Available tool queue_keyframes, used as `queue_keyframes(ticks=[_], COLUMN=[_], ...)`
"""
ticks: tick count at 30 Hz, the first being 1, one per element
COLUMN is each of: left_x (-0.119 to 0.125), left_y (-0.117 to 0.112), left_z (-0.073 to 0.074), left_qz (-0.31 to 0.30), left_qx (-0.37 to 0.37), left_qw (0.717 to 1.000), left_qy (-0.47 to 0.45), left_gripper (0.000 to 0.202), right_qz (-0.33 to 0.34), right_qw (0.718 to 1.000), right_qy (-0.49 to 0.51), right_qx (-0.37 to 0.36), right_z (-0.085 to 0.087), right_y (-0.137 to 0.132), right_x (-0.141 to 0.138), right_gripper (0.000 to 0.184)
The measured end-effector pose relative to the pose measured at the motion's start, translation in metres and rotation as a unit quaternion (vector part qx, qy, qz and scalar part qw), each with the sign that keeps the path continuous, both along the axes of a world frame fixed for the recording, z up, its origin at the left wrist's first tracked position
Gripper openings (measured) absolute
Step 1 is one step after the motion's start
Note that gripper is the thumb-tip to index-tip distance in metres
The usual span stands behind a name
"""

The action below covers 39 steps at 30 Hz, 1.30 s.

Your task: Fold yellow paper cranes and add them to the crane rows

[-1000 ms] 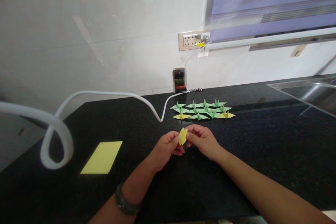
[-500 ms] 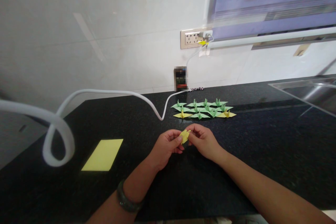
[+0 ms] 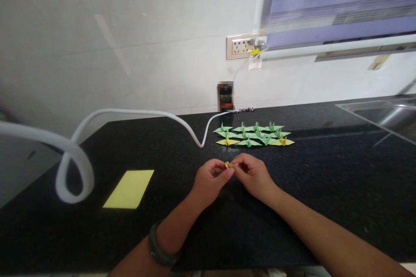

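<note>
My left hand (image 3: 210, 179) and my right hand (image 3: 251, 175) meet over the black countertop (image 3: 325, 190), fingertips pinched together on a small folded yellow paper piece (image 3: 228, 165). Most of the paper is hidden between my fingers. A dark band sits on my left wrist. Just beyond my hands lies a cluster of several finished green and yellow paper cranes (image 3: 254, 134).
A flat yellow paper sheet (image 3: 129, 189) lies at the left. A thick white cable (image 3: 74, 156) loops at the left and runs to a small device (image 3: 225, 96) by the wall. A wall socket (image 3: 242, 46) is above. A metal sink (image 3: 386, 114) is at the far right.
The yellow paper piece stood tall and showed between my fingers; now it is pressed flat and mostly covered. My hands have closed in on each other.
</note>
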<state>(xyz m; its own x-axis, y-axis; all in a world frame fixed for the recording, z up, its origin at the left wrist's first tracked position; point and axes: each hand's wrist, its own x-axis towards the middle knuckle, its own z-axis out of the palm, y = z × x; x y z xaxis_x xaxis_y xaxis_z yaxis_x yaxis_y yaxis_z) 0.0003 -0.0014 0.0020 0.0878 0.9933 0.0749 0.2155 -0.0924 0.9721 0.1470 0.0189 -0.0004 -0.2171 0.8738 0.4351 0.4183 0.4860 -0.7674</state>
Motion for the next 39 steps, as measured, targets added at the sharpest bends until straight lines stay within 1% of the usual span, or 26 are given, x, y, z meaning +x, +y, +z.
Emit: queue_keyframes(ticks=[5,8,11,15,22,30,33,39], left_x=[0.000,0.000,0.000,0.000,-0.001,-0.001,-0.001,-0.002], left_y=[-0.002,-0.002,-0.002,-0.001,-0.001,-0.001,-0.001,-0.001], left_z=[0.007,0.009,0.008,0.006,0.010,0.011,0.010,0.011], left_qz=[-0.040,-0.046,-0.046,-0.035,-0.024,-0.023,-0.025,-0.024], left_qx=[-0.046,-0.050,-0.047,-0.046,-0.056,-0.061,-0.057,-0.064], left_qw=[0.993,0.991,0.991,0.992,0.992,0.992,0.992,0.993], left_qy=[-0.097,-0.117,-0.119,-0.111,-0.110,-0.104,-0.108,-0.094], left_gripper=[0.026,0.025,0.026,0.026,0.025,0.022,0.023,0.023], right_qz=[0.004,0.010,0.005,0.005,0.010,0.009,0.008,0.021], right_qw=[0.999,0.999,0.999,1.000,1.000,1.000,1.000,1.000], right_qy=[0.021,0.028,0.031,0.014,-0.003,-0.018,-0.005,-0.010], right_qx=[-0.024,-0.039,-0.044,-0.024,-0.001,0.001,0.001,0.007], right_z=[0.000,0.000,-0.001,0.000,0.005,0.006,0.006,0.008], right_y=[0.000,0.000,0.001,0.000,-0.002,-0.003,-0.003,-0.002], right_x=[0.000,0.000,0.000,0.001,0.000,0.000,0.000,0.001], right_gripper=[0.012,0.013,0.014,0.013,0.012,0.010,0.010,0.010])
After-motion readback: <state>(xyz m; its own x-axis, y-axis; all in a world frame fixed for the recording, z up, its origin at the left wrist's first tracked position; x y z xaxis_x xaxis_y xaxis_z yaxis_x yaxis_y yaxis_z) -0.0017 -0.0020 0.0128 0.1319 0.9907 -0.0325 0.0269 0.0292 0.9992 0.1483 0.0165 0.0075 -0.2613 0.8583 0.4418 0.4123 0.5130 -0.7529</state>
